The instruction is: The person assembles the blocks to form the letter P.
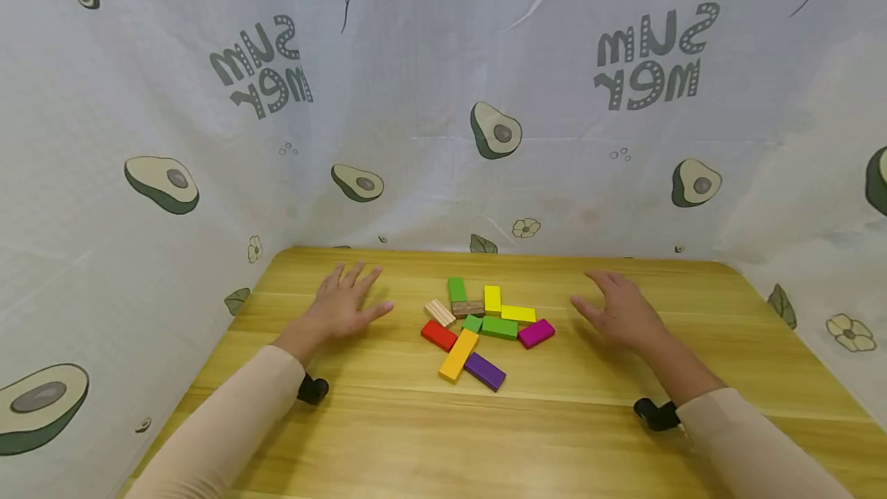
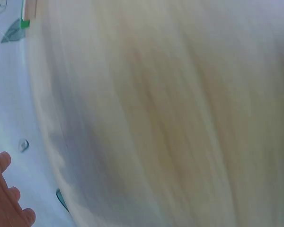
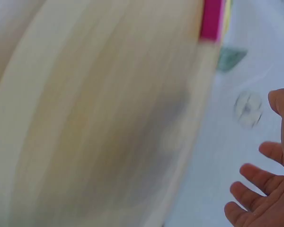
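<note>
In the head view my left hand (image 1: 343, 308) is held to the left of a loose cluster of blocks, fingers spread and nothing in them. My right hand (image 1: 617, 310) is on the cluster's other side, fingers extended and holding nothing. Nearest the left hand are a pale ridged wooden block (image 1: 440, 313) and a red block (image 1: 440, 336); a magenta block (image 1: 537, 334) lies closest to the right. Between them sit a dark brown block (image 1: 468, 309), an orange block (image 1: 459, 356), a purple block (image 1: 485, 372), and several green and yellow blocks, including a long green one (image 1: 500, 328).
The blocks lie mid-way on a wood-grain table (image 1: 388, 437). A white curtain (image 1: 430, 98) with avocado prints hangs behind the table and along both sides. Black wrist-worn devices show under the left wrist (image 1: 313, 390) and the right wrist (image 1: 655, 414).
</note>
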### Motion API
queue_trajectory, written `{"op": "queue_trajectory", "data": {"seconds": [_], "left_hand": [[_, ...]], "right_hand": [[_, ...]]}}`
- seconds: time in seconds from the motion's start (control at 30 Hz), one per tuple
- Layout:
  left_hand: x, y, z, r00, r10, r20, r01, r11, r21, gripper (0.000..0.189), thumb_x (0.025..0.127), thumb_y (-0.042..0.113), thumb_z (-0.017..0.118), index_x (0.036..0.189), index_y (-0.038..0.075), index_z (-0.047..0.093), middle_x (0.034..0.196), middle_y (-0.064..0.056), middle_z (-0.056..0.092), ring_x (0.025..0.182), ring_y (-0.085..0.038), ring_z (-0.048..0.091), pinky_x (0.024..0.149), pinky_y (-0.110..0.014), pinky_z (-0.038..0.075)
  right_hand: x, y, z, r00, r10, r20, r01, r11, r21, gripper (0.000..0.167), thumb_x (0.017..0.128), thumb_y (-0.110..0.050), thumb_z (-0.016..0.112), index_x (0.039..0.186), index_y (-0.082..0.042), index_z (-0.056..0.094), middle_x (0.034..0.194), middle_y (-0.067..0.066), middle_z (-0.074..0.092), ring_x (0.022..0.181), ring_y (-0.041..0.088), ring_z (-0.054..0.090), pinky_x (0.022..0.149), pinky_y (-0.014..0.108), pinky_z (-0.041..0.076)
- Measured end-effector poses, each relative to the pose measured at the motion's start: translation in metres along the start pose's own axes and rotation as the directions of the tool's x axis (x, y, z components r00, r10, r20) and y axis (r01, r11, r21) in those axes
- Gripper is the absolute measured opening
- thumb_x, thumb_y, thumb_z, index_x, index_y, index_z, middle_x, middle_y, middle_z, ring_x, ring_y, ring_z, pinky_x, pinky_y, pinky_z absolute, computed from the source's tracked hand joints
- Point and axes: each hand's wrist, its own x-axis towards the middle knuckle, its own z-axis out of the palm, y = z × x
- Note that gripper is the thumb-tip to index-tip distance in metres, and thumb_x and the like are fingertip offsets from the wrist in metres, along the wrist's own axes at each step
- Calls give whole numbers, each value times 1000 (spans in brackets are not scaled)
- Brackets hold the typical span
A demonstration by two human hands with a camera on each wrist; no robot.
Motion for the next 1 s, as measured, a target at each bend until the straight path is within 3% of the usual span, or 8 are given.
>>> {"op": "queue_trajectory", "data": {"seconds": [0.13,0.3,0.47,0.57,0.67,0.73,0.9,1.0], "left_hand": [[3,15,3,999,22,-32,-23,999,-30,78,100,69,44,162,23,32,164,-18,33,150,-51,24,120,-71,22],[8,38,12,994,20,-110,-30,995,-93,65,102,63,46,152,22,50,137,-13,53,118,-34,43,99,-52,42],[14,62,20,987,15,-157,-40,986,-159,48,100,54,58,134,22,70,107,-7,57,95,-23,44,79,-34,38],[19,76,26,985,8,-170,-36,986,-161,39,97,49,66,121,21,78,96,-4,60,87,-21,46,72,-30,39],[23,88,32,989,-17,-149,-3,991,-131,35,95,49,68,114,22,81,95,-2,65,85,-19,49,71,-29,41],[24,94,35,992,-31,-126,19,996,-91,33,95,49,69,110,23,82,96,-3,69,85,-20,51,73,-30,44],[28,102,40,993,-55,-109,55,998,-6,31,94,50,70,108,26,83,104,-6,74,90,-25,57,77,-35,50],[32,100,41,990,-95,-102,91,995,-42,31,95,49,70,114,28,81,112,-10,72,96,-30,58,79,-38,53]], "right_hand": [[2,-36,11,999,-48,-15,49,998,51,59,100,-36,64,144,1,51,143,30,52,132,52,47,109,70,40],[4,-78,30,987,-163,-4,163,982,100,42,99,-32,68,130,-4,66,127,19,66,120,41,60,103,60,51],[7,-117,50,968,-243,67,233,963,135,25,96,-30,72,114,-12,75,101,4,67,97,24,61,85,43,54],[12,-136,61,960,-241,143,220,965,145,20,96,-32,72,109,-18,77,103,1,67,97,21,56,83,38,50],[16,-150,72,950,-250,189,228,965,131,19,97,-34,70,106,-18,77,119,5,71,110,27,59,95,44,50],[17,-156,79,941,-278,192,256,958,132,20,97,-33,70,104,-16,78,119,5,74,113,29,61,98,46,50],[17,-162,90,908,-386,165,365,920,145,18,95,-30,72,87,-15,76,81,-4,69,84,16,57,76,33,48],[18,-165,91,896,-419,151,399,906,144,19,94,-32,74,88,-14,72,82,-2,66,85,17,54,82,35,46]]}}
